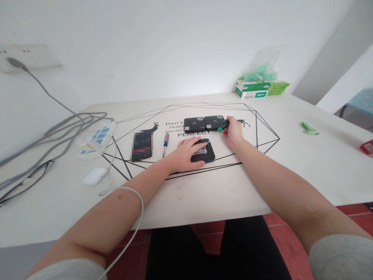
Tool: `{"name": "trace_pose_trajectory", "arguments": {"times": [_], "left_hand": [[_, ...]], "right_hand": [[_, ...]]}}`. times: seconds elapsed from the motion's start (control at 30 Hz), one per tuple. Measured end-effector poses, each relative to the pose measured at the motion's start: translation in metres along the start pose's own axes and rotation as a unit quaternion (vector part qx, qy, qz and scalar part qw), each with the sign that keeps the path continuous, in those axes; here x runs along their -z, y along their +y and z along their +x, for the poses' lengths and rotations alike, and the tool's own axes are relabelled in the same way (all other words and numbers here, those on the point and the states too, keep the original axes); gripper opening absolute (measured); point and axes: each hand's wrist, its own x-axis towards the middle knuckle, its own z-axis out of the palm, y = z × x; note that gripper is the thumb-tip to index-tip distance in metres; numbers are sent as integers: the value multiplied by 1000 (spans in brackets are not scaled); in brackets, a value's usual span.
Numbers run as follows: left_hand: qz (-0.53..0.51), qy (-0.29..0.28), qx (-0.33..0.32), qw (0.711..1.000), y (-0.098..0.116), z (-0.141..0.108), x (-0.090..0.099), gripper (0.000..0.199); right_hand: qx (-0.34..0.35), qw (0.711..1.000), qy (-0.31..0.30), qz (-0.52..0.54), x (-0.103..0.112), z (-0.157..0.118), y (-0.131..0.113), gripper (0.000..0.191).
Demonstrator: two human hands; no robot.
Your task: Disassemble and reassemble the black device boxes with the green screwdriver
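Note:
A square black device box (208,156) with a pale label on its underside lies on the table in front of me. My left hand (188,153) rests over its left part, fingers stretched out and spread, the index finger reaching across the label. My right hand (232,131) is closed around the dark green handle of a screwdriver (220,128). The screwdriver's thin shaft slants down left, its tip by my left index finger at the box; exact contact is unclear. Two similar black boxes, left (194,125) and right (213,122), lie side by side just behind.
Left of my hands lie a second screwdriver (166,144) and a blurred-out phone (142,145). Farther left are a white earbud case (95,176), a power strip (99,140), grey cables (70,128) and glasses (32,177). Small boxes (253,89) stand by the wall; a green packet (309,128) lies right.

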Motion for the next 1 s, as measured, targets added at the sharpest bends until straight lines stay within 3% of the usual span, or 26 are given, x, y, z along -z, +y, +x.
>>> {"name": "trace_pose_trajectory", "arguments": {"times": [0.33,0.57,0.83,1.0], "left_hand": [[12,-3,14,1000,3,0,2,77],[-6,11,29,999,6,0,1,94],[-9,28,-2,1000,1,0,1,86],[-28,16,-21,999,11,-1,1,89]], "right_hand": [[2,1000,21,10,2,6,2,27],[-8,999,45,13,2,7,1,28],[-6,999,35,7,1,4,1,28],[-4,999,35,4,0,3,1,27]]}}
